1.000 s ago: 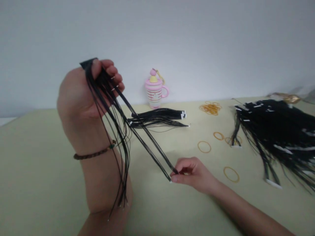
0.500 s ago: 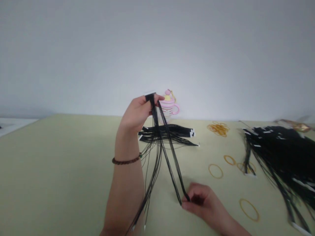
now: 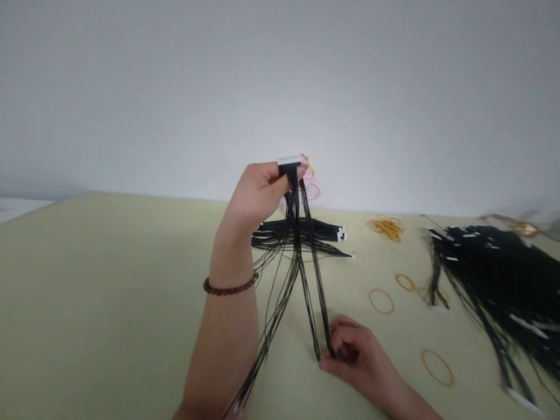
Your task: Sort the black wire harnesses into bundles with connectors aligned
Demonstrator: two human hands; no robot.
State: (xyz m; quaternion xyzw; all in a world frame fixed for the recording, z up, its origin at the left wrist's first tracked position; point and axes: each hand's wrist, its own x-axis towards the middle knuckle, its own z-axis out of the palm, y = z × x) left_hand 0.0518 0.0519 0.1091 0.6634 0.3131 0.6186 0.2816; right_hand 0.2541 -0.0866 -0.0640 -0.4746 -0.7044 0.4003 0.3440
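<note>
Above the pale green table (image 3: 109, 291), the left hand (image 3: 261, 191) pinches black wires (image 3: 296, 201) just under their white plug (image 3: 289, 160). Lower down, the right hand (image 3: 359, 356), well apart from the left, pinches the ends of two thin bunches (image 3: 323, 303) of these wires. Other ends hang loose. Behind lie black bundles (image 3: 326, 230) and yellow rubber bands (image 3: 387, 228).

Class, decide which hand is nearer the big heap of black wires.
Right. The right hand, pinching wire ends, is left of the heap; the left hand is farther left, higher in the picture.
</note>
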